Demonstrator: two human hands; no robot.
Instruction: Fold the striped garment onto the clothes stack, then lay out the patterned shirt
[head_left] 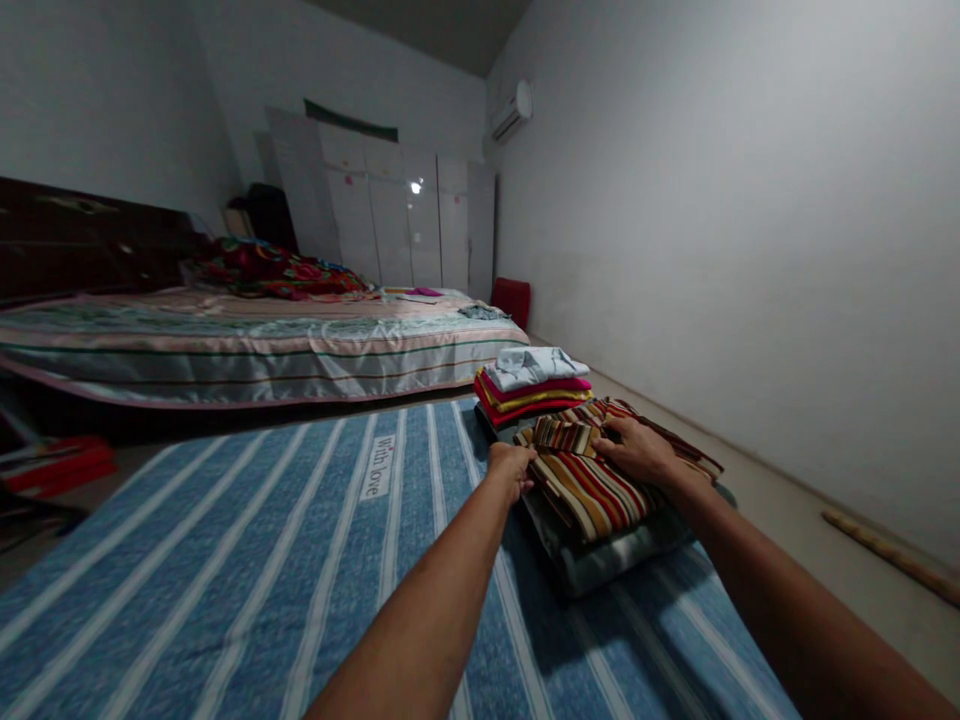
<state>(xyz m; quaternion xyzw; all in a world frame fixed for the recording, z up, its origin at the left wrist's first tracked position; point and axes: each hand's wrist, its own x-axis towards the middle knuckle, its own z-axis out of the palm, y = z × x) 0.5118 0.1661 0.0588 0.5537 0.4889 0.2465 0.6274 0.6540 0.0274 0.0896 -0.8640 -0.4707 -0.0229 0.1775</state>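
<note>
1. Striped shirt (600, 495): folded, collar up, atop a dk folded garment (611, 570) on the blue striped cover (300, 570).
2. L hand (513, 470): fingers closed, pinching shirt's L edge nr collar.
3. R hand (639, 450): fingers bent, small gap to thumb, touching collar's R end; can't tell if gripped.
4. Just behind shirt: clothes stack (534, 388), pale pc on top, red/yellow/pink below.
5. L of hands: "With love" label (380, 467).
6. Bkgd: bed (300, 350) w/ floral blanket (277, 268), wardrobe (405, 215), wall AC (512, 112).
</note>
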